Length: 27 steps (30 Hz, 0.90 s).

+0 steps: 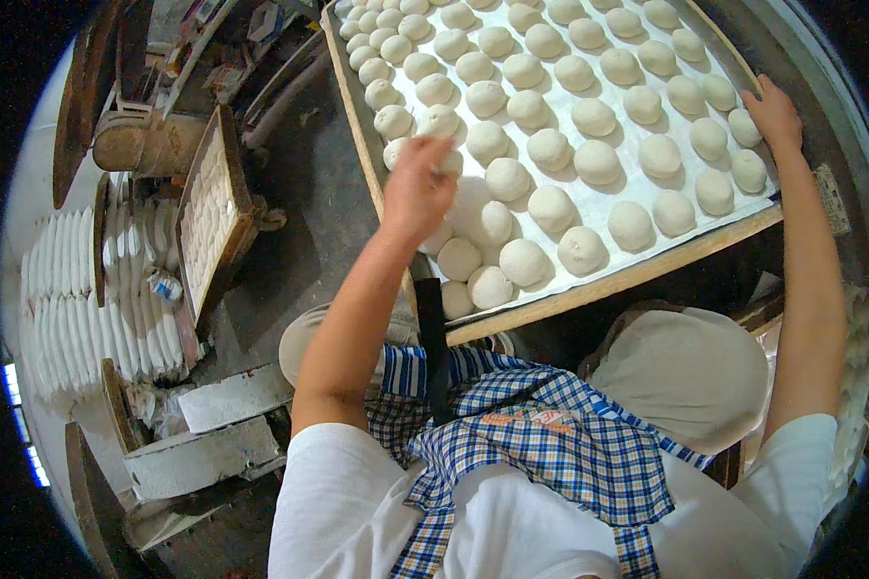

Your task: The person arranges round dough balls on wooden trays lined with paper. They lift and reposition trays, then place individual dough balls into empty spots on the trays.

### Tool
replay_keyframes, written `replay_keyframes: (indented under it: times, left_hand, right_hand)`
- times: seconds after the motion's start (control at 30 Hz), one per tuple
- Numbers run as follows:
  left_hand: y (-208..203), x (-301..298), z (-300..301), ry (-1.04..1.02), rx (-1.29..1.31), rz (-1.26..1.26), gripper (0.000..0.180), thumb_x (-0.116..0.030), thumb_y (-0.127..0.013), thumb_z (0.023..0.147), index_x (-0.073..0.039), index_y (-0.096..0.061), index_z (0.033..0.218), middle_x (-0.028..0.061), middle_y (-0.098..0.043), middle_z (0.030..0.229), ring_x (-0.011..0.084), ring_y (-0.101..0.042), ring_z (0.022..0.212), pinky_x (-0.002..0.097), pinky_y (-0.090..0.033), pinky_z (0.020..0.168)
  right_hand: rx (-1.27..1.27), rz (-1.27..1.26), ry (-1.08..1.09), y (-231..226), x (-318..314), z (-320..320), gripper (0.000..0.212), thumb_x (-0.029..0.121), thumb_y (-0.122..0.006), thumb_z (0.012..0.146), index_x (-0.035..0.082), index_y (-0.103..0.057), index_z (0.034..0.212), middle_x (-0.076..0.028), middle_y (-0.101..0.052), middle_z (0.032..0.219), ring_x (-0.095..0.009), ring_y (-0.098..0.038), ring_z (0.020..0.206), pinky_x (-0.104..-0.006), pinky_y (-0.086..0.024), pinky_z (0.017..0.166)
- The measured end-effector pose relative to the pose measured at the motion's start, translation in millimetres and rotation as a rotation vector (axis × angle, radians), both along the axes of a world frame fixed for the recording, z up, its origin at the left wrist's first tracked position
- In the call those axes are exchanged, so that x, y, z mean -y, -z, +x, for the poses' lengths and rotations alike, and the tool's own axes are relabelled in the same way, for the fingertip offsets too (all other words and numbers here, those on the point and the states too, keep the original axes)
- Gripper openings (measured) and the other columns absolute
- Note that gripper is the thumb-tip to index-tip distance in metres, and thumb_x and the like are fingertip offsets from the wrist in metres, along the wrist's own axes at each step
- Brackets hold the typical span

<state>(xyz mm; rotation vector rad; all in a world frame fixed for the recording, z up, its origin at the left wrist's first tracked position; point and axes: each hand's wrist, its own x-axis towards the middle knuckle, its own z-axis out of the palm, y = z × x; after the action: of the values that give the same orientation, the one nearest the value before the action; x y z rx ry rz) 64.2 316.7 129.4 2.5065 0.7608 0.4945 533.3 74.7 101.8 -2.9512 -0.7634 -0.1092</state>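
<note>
A wooden-rimmed tray (pixel 628 262) lined with white cloth or paper lies tilted before me. Rows of round white dough balls (pixel 597 162) rest on it, packed closer together along its left side. My left hand (pixel 420 188) is over that left side, with curled fingers slightly blurred on a dough ball (pixel 448 164) that is partly hidden under them. My right hand (pixel 774 114) grips the tray's right edge, its fingers around the rim next to the outermost dough balls.
Beside the tray's near left corner a dark strap (pixel 433 347) hangs down. At left stand a second wooden tray of pale pieces (pixel 214 222), stacked white sacks (pixel 145 289) and whitish troughs (pixel 203 463). Dark floor (pixel 309 183) lies between. My knee (pixel 686 376) is below the tray.
</note>
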Motion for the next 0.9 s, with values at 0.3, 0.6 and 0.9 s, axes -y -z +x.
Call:
replay_keyframes:
  times: [0.3, 0.6, 0.9]
  left_hand:
    - [20.5, 4.3, 15.4, -0.002, -0.322, 0.299, 0.039, -0.008, -0.055, 0.079, -0.002, -0.049, 0.117, 0.0178, -0.058, 0.113, 0.0354, -0.059, 0.095, 0.0424, -0.049, 0.077]
    - [-2.0, -72.2, 45.0, 0.038, -0.192, 0.341, 0.035, -0.020, -0.060, 0.076, -0.012, -0.060, 0.109, 0.0126, -0.061, 0.106, 0.0321, -0.059, 0.095, 0.0416, -0.048, 0.079]
    - [-11.2, -53.9, 98.6, -0.085, -0.304, 0.144, 0.040, -0.032, -0.065, 0.075, -0.009, -0.060, 0.107, 0.0143, -0.063, 0.098, 0.0307, -0.058, 0.095, 0.0418, -0.048, 0.079]
  right_hand:
    - [0.040, 0.045, -0.019, -9.5, 0.0, -15.3, 0.054, 0.040, -0.055, 0.081, 0.012, -0.048, 0.127, -0.017, -0.059, 0.115, -0.035, -0.056, 0.105, -0.0460, -0.046, 0.087]
    - [-0.011, 0.077, -0.011, 2.3, -0.4, -3.2, 0.053, 0.036, -0.059, 0.080, 0.014, -0.049, 0.127, -0.016, -0.058, 0.116, -0.034, -0.056, 0.105, -0.0446, -0.046, 0.088]
    - [-0.028, 0.052, 0.000, -18.8, 0.1, -18.5, 0.050, 0.036, -0.056, 0.081, 0.010, -0.050, 0.124, -0.017, -0.059, 0.114, -0.034, -0.056, 0.105, -0.0447, -0.045, 0.088]
